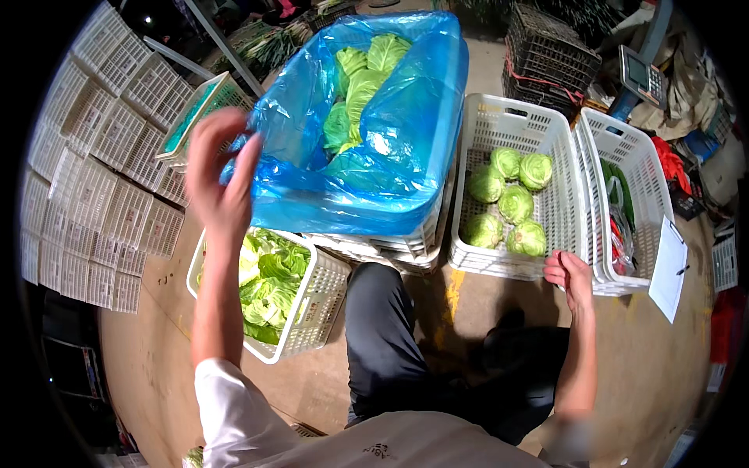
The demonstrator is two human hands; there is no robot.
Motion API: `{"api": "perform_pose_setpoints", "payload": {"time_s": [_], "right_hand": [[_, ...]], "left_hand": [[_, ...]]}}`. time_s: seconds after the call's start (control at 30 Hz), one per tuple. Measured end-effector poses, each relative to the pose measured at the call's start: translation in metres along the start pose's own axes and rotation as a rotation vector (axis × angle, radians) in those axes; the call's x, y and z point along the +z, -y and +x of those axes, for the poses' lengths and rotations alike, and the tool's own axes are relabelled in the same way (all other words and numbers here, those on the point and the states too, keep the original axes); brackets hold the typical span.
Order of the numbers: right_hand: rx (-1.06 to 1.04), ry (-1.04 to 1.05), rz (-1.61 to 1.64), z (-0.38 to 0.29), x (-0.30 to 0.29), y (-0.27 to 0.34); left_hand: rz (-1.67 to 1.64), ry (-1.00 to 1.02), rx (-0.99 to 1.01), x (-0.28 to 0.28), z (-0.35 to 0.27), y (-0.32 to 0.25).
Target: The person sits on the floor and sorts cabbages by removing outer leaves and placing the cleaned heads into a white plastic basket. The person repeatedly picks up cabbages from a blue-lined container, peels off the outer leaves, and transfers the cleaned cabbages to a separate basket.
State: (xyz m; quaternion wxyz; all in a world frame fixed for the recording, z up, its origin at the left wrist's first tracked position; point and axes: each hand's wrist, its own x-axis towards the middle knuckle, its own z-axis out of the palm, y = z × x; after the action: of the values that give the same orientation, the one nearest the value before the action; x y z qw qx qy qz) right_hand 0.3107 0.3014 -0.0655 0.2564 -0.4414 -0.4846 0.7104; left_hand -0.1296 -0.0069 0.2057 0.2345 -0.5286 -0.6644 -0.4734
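Note:
My left hand (219, 167), blurred, is raised at the left edge of a blue plastic bag (404, 199) with thumb and fingers apart. The bag lines a crate set on stacked white crates, and green cabbages (366, 88) lie inside it. My right hand (570, 275) has its fingers curled by the near right corner of a white plastic crate (497, 266); whether something small is in them is hard to tell. Several trimmed round cabbages (515, 203) sit in that crate. Below my left forearm, another white crate (313, 313) is full of loose cabbage leaves (272, 292).
Stacked white crates (111, 175) stand at left. On the right, a crate (638, 164) holds green vegetables and a plastic bag; a clipboard (667, 275) hangs at its corner. Dark crates (547, 58) and a scale display (642, 76) are farther back. My knee (377, 304) is close to the stack.

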Motion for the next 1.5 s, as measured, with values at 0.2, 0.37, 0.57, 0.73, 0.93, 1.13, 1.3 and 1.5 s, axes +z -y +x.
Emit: {"api": "perform_pose_setpoints", "payload": {"time_s": [0.2, 0.37, 0.57, 0.73, 0.93, 1.13, 1.3, 1.5], "right_hand": [[-0.064, 0.051, -0.079, 0.017, 0.002, -0.012], [-0.121, -0.075, -0.406, 0.021, 0.007, -0.014], [-0.260, -0.125, -0.658, 0.019, 0.041, 0.008], [-0.203, 0.016, -0.596, 0.029, 0.054, 0.029], [-0.224, -0.068, -0.584, 0.040, 0.038, 0.029], [-0.224, -0.085, -0.541, 0.032, 0.026, 0.032], [-0.224, -0.102, -0.544, 0.018, 0.019, 0.029], [-0.266, -0.141, -0.673, 0.014, 0.012, 0.012]], "left_hand": [[0.493, 0.757, 0.006, 0.141, 0.097, 0.144], [0.558, 0.819, -0.381, 0.223, 0.114, 0.201], [0.523, 0.814, -0.858, 0.263, 0.127, 0.225], [0.556, 0.826, -0.985, 0.255, 0.098, 0.261], [0.423, 0.815, -0.976, 0.281, 0.091, 0.279], [0.278, 0.715, -0.977, 0.260, 0.084, 0.289], [0.068, 0.594, -0.940, 0.244, 0.087, 0.293], [-0.320, 0.328, -1.069, 0.165, 0.119, 0.186]]}}
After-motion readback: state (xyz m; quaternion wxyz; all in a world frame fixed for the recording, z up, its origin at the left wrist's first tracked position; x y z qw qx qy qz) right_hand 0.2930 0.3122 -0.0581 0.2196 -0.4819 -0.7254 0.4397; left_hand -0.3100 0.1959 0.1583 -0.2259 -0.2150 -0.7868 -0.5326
